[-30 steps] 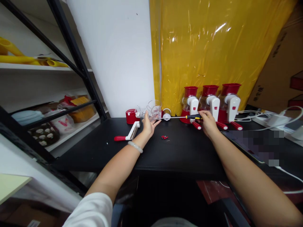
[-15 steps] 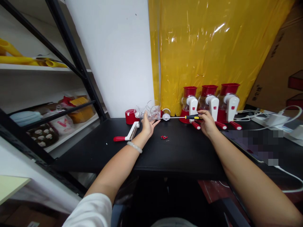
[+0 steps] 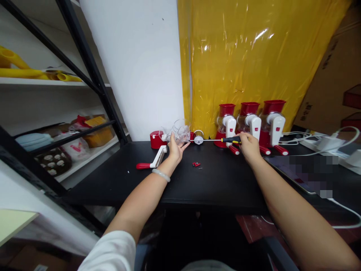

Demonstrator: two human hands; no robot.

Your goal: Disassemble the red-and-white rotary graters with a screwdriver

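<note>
My left hand [image 3: 175,149] grips a clear plastic container [image 3: 182,132] lying on its side at the back of the black table [image 3: 180,180]. My right hand [image 3: 248,146] is closed on the yellow-and-black handle of a screwdriver [image 3: 222,140], whose thin shaft points left into the container's red-and-white end [image 3: 198,137]. A small red part [image 3: 195,164] lies on the table between my hands. A white crank with a red handle [image 3: 153,161] rests left of my left hand, near a red cap [image 3: 156,139].
Three assembled red-and-white crank devices [image 3: 251,122] stand against the yellow plastic sheet behind my right hand. White cables and a power strip [image 3: 324,143] lie at the right. A black metal shelf rack [image 3: 56,143] with packaged goods stands at the left.
Both hands stay in place with the screwdriver and the container; the view shifts only slightly.
</note>
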